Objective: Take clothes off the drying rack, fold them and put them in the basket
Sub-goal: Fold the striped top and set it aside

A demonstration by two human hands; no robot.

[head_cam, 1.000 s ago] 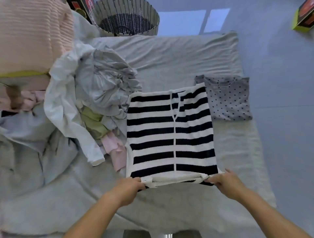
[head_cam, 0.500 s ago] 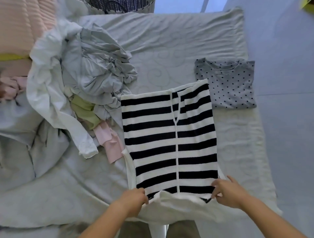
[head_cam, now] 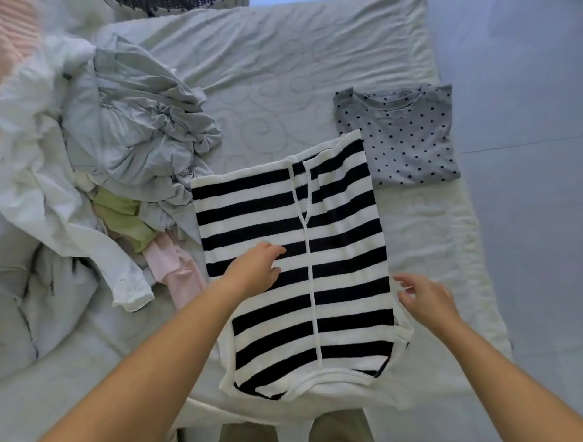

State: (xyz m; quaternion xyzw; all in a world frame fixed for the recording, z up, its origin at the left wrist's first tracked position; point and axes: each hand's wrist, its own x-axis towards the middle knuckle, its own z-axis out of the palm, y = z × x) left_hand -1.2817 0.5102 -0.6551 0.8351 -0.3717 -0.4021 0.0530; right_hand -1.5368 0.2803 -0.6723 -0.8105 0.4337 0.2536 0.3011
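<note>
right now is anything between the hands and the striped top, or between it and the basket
Nothing visible. The left hand lies on the striped top, the right hand at its right edge. Only bare bedsheet separates it from the basket; the crumpled grey clothes sit to the left.

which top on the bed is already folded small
The grey polka-dot top, a neat rectangle; the striped top lies out full length, the clothes pile is crumpled.

Looks like a home bedroom: bed (head_cam: pixel 284 79) under a pale, swirl-quilted cover, heaped with crumpled laundry (head_cam: pixel 126 132), a folded polka-dot top (head_cam: pixel 400 138) laid out, woven basket (head_cam: pixel 176 4) at the far edge, bare blue-grey floor (head_cam: pixel 520 94) alongside.
</note>
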